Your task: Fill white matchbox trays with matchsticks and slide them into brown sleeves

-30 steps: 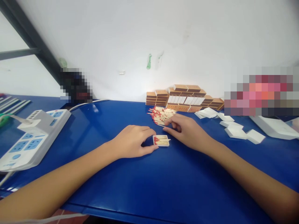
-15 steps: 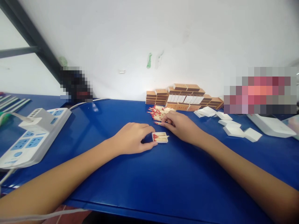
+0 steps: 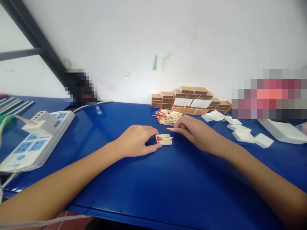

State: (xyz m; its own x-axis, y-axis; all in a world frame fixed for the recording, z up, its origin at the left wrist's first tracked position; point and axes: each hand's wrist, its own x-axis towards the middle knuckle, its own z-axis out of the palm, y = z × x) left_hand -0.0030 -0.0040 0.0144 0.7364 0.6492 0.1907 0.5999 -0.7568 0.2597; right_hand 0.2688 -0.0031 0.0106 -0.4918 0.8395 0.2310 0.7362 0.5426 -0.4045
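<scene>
A small white matchbox tray (image 3: 164,139) with several red-tipped matches in it lies on the blue table (image 3: 148,185). My left hand (image 3: 137,140) rests beside it, thumb and forefinger closed on the tray's left end. My right hand (image 3: 192,131) lies just right of the tray, its fingers pinched on a match or two (image 3: 169,129) near the edge of a loose pile of matches (image 3: 165,116).
Stacked brown matchboxes (image 3: 192,100) stand against the white wall. Empty white trays (image 3: 242,134) lie scattered at the right beside a flat white box (image 3: 280,131). A white and blue power strip (image 3: 35,140) with a plugged-in adapter sits at the left.
My right hand went from beside the tray up to the match pile and came back a little with matches pinched in its fingers. My left hand stayed on the tray.
</scene>
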